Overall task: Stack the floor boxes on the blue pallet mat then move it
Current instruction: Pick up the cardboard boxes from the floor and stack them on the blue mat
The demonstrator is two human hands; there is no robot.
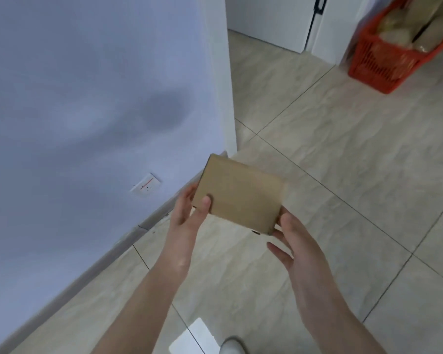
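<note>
Right hand (294, 246) grip wide, fingers loose at the cardboard box (241, 195) corner; left hand (187, 213) grip pinches the opposite end. No blue mat visible; stacking and moving apparently still to do.

A flat brown box (238, 195) is held in the air over the tiled floor (343, 175), tilted, close to the grey wall (87, 98). The left hand (187, 213) grips its left end, thumb pressed on the top face and fingers wrapped round the edge. The right hand (299, 246) meets the near right corner, its fingers fairly straight and reaching under the box. A white socket (146, 185) sits low on the wall, left of the box. A red basket (384, 65) holding pale bags stands on the floor at the far right. A white shoe (232, 346) shows at the bottom edge.
</note>
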